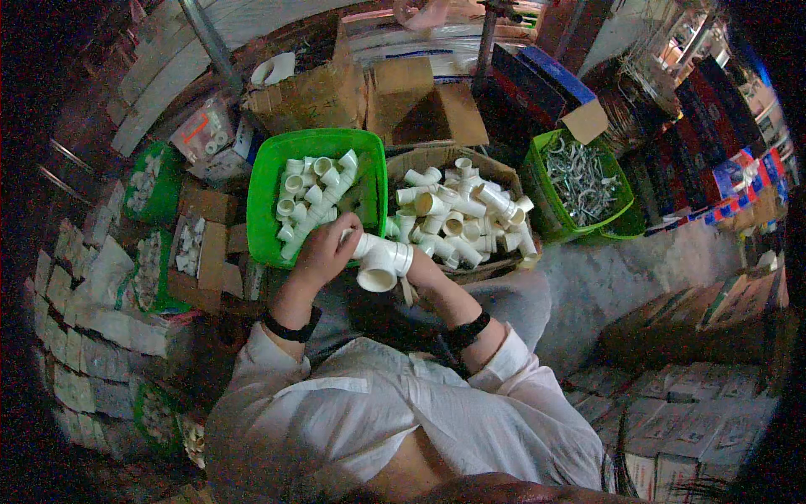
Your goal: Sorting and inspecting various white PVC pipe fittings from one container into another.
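My left hand (329,251) is closed around one end of a white plastic pipe tee fitting (380,259), beside the near edge of a green plastic basin (254,208) that holds white pipe fittings. At the tee's other end is my right hand (420,269), mostly hidden behind the fitting; a small tan piece shows below it, too unclear to name. Just beyond my right hand, a cardboard box (516,183) is heaped with white pipe fittings (466,214).
A green bucket (582,233) of metal parts stands to the right. Open cardboard boxes (403,94) lie behind the basin. Green tubs (165,208) and a cardboard box (214,271) of small white parts are at the left. Cartons (680,416) are stacked at the lower right.
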`<action>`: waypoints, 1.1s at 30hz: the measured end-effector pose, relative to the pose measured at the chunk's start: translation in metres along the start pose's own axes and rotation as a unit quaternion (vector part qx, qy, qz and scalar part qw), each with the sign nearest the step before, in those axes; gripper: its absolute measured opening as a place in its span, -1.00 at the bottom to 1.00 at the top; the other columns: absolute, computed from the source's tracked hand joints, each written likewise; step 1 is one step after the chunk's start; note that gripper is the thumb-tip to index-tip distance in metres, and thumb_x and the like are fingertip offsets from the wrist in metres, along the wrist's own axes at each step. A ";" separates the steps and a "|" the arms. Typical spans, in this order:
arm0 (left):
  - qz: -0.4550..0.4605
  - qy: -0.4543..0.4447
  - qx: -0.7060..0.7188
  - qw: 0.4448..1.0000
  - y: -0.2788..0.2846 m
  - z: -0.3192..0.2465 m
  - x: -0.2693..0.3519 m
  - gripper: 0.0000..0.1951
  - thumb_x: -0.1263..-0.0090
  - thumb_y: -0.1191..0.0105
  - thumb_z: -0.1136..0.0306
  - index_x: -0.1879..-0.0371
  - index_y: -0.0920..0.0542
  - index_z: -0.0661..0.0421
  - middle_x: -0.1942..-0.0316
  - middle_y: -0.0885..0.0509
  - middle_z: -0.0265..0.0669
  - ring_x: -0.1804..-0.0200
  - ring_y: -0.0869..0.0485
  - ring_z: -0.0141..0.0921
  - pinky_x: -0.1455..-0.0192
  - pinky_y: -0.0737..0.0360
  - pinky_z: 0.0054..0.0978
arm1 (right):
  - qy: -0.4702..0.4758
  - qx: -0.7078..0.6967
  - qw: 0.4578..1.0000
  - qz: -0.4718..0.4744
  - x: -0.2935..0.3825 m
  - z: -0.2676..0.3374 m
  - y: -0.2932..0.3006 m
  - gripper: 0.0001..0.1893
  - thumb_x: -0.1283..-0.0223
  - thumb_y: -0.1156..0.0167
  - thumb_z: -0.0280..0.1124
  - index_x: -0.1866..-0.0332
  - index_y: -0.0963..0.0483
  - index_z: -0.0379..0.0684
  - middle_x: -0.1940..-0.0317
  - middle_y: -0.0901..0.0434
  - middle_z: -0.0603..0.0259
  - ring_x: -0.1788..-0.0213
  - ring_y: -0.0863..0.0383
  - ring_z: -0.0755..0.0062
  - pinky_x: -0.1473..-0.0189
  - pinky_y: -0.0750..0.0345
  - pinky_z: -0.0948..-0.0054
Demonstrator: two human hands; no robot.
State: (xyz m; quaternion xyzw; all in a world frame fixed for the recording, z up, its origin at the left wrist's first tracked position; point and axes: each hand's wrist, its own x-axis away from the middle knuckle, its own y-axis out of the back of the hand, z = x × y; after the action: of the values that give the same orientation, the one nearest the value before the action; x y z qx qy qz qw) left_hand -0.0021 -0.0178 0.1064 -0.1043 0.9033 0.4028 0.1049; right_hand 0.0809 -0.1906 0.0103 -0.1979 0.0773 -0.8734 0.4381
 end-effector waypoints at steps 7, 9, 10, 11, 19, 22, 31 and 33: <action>-0.087 0.146 0.114 0.979 -0.018 0.030 0.012 -0.77 -0.41 0.00 0.24 0.22 -0.52 0.17 0.31 -0.62 -0.06 0.22 -0.62 -0.21 0.20 -0.49 -0.31 | 0.231 0.486 0.826 -0.165 0.018 0.027 -0.009 -0.68 0.21 -0.35 -0.42 0.25 -0.51 -0.19 0.41 -0.59 -0.04 0.30 -0.60 -0.12 0.26 -0.51 0.15; -0.095 0.155 0.191 0.965 -0.017 0.025 0.011 -0.79 -0.40 0.00 0.26 0.23 -0.53 0.18 0.33 -0.61 -0.09 0.22 -0.60 -0.28 0.19 -0.48 -0.34 | 0.201 0.467 0.842 -0.180 0.023 0.026 -0.012 -0.66 0.23 -0.37 -0.43 0.25 -0.50 -0.20 0.40 -0.60 -0.04 0.29 -0.60 -0.12 0.27 -0.51 0.16; -0.086 0.133 0.153 0.975 -0.014 0.019 0.010 -0.79 -0.39 0.01 0.28 0.25 -0.52 0.18 0.36 -0.59 -0.10 0.24 -0.59 -0.28 0.20 -0.48 -0.34 | 0.240 0.417 0.857 -0.185 0.016 0.012 -0.007 -0.67 0.21 -0.38 -0.44 0.26 -0.50 -0.22 0.44 -0.59 0.00 0.32 -0.64 0.05 0.27 -0.51 0.22; -0.076 0.111 0.115 0.984 -0.009 0.014 0.009 -0.80 -0.38 0.01 0.29 0.26 -0.51 0.19 0.38 -0.58 -0.11 0.26 -0.58 -0.29 0.21 -0.47 -0.35 | 0.234 0.391 0.879 -0.142 0.010 0.003 -0.004 -0.66 0.18 -0.37 -0.40 0.21 -0.51 -0.17 0.38 -0.61 0.02 0.28 -0.65 0.06 0.25 -0.53 0.19; 0.006 0.052 0.106 0.993 0.013 0.010 0.011 -0.81 -0.30 0.02 0.29 0.34 -0.47 0.18 0.44 -0.53 -0.14 0.35 -0.54 -0.28 0.25 -0.44 -0.35 | -0.009 -0.077 0.988 0.132 0.002 -0.024 -0.028 -0.83 -0.24 -0.15 -0.39 0.14 -0.54 -0.22 0.37 -0.63 0.30 0.40 -0.59 0.55 0.35 -0.52 0.54; -0.013 0.035 0.128 0.991 0.011 0.012 0.014 -0.80 -0.28 0.00 0.28 0.32 -0.47 0.18 0.42 -0.53 -0.14 0.33 -0.55 -0.25 0.24 -0.45 -0.34 | -0.058 -0.166 0.968 0.180 0.005 -0.024 -0.024 -0.83 -0.26 -0.15 -0.35 0.18 -0.53 -0.22 0.36 -0.63 0.30 0.35 -0.63 0.48 0.28 -0.57 0.46; 0.026 0.015 0.135 0.990 0.009 0.011 0.012 -0.73 -0.25 0.00 0.29 0.12 -0.46 0.12 0.31 -0.55 -0.15 0.24 -0.57 -0.27 0.13 -0.48 -0.36 | 0.100 0.163 0.982 -0.009 -0.004 -0.031 -0.010 -0.75 -0.04 -0.28 -0.44 0.13 -0.57 -0.19 0.32 -0.65 0.25 0.26 -0.63 0.43 0.18 -0.54 0.43; 0.066 0.002 0.114 0.991 0.015 0.012 0.008 -0.73 -0.27 -0.01 0.32 0.08 -0.43 0.10 0.32 -0.56 -0.12 0.23 -0.58 -0.24 0.15 -0.48 -0.32 | 0.106 0.217 0.969 -0.060 -0.001 -0.027 -0.010 -0.70 0.07 -0.34 -0.36 0.15 -0.58 -0.12 0.30 -0.67 0.14 0.20 -0.67 0.20 0.12 -0.55 0.28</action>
State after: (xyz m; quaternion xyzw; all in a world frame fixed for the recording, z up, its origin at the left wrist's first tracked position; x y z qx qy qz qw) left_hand -0.0124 0.0006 0.1069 -0.0326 0.9485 0.3026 0.0873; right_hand 0.0627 -0.1850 -0.0118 -0.0086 -0.0798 -0.9099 0.4070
